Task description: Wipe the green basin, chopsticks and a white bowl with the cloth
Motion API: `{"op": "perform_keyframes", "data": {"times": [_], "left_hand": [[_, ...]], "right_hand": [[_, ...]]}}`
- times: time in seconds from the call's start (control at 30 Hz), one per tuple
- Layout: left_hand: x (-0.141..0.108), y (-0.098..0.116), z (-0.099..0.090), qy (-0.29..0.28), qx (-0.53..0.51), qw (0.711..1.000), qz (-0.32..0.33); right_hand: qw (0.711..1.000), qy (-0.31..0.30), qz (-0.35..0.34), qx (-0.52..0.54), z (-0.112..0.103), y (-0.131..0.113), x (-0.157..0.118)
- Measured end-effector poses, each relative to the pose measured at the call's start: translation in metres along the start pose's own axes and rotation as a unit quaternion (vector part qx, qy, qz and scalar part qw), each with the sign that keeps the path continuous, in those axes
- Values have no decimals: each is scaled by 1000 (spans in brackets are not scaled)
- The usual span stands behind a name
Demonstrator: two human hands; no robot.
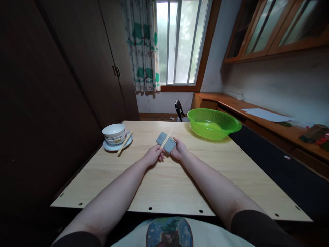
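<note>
My left hand (154,155) pinches the lower end of a pair of light wooden chopsticks (168,136), which point up and to the right. Under and behind them, a grey-blue folded cloth (169,145) lies in my right hand (179,149), whose fingers are partly hidden by it. The chopsticks cross over the cloth. Both hands are close together above the middle of the wooden table (169,185).
At the table's left, stacked white bowls (114,131) stand on a plate (109,147), with more chopsticks (124,143) resting across its right rim. A green plastic basin (213,127) sits at the back right. Behind the table is a dark chair (179,109).
</note>
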State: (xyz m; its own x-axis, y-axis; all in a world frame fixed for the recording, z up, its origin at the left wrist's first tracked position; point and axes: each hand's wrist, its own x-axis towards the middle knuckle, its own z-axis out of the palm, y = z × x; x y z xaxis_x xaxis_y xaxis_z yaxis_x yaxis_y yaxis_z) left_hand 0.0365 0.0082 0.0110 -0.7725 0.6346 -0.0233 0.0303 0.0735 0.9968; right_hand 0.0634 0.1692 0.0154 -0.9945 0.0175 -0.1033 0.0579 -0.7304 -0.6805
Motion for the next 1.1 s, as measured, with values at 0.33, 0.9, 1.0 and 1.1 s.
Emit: {"op": "perform_keyframes", "data": {"times": [0.33, 0.9, 1.0, 1.1], "left_hand": [[-3, 2, -6, -14, 116, 993, 16], [-1, 2, -11, 17, 149, 988, -28], [-3, 3, -10, 20, 158, 987, -27], [-3, 4, -10, 28, 157, 987, -26]], "right_hand": [[996, -37, -21, -83, 8, 9, -9], [994, 54, -53, 77, 4, -9, -2], [993, 54, -51, 93, 4, -12, -4], [995, 37, -35, 87, 8, -4, -5]]}}
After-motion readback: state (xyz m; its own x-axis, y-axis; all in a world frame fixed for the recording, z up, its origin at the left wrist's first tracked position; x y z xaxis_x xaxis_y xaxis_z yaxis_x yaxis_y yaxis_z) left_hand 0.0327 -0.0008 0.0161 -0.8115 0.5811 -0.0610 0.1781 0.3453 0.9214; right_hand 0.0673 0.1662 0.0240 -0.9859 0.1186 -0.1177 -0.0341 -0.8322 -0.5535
